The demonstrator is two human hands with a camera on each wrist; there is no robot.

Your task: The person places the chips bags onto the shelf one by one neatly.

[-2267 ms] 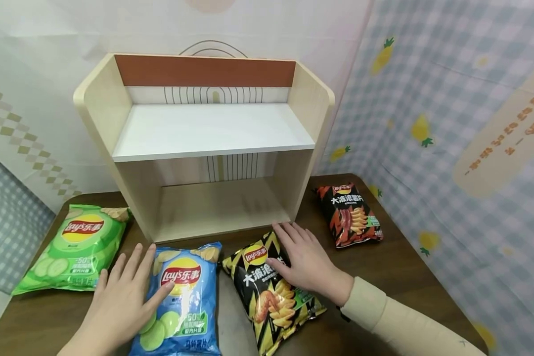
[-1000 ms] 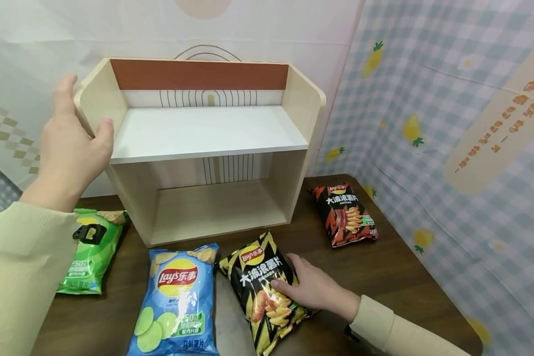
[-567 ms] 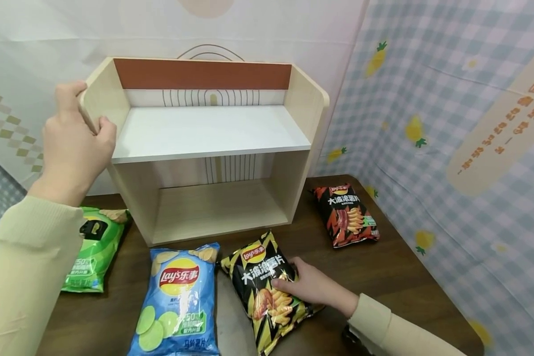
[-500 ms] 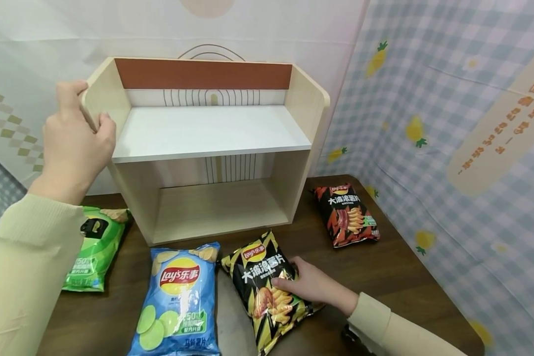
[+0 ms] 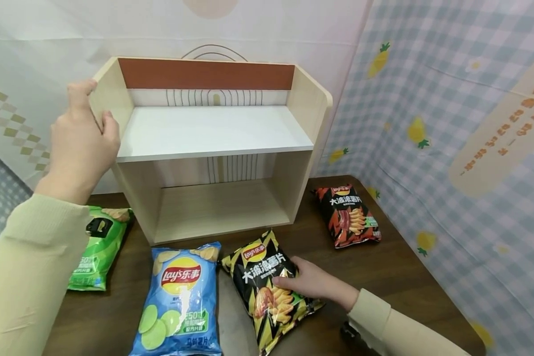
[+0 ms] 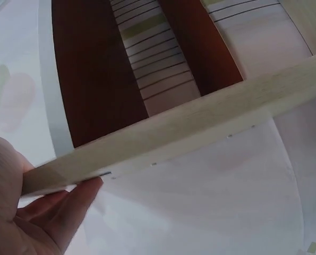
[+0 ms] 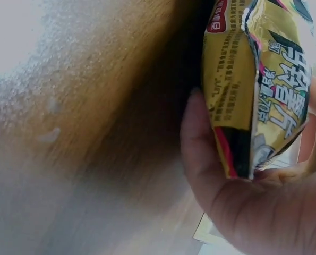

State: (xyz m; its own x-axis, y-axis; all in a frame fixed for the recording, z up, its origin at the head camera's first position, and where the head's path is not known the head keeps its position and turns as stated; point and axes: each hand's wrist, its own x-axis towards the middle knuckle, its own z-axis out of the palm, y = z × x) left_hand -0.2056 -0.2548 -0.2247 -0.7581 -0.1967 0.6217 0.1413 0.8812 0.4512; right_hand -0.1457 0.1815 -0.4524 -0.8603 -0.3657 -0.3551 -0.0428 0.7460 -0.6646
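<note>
In the head view, the plump black-and-gold chip bag [image 5: 259, 291] sits face up at six o'clock, its top pointing toward eleven. The pale wooden two-tier shelf [image 5: 218, 129], white across its upper tier, stands upright at eleven o'clock.

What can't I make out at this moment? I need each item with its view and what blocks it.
- Green bag's left part: head view, covered by the left sleeve.
- Blue bag's bottom end: head view, cut by the lower edge.
- Some fingers of the right hand: head view, hidden by the black-and-yellow bag.
- Red-and-black bag's small print: head view, too small.
- Table detail: right wrist view, blur and glare.
</note>
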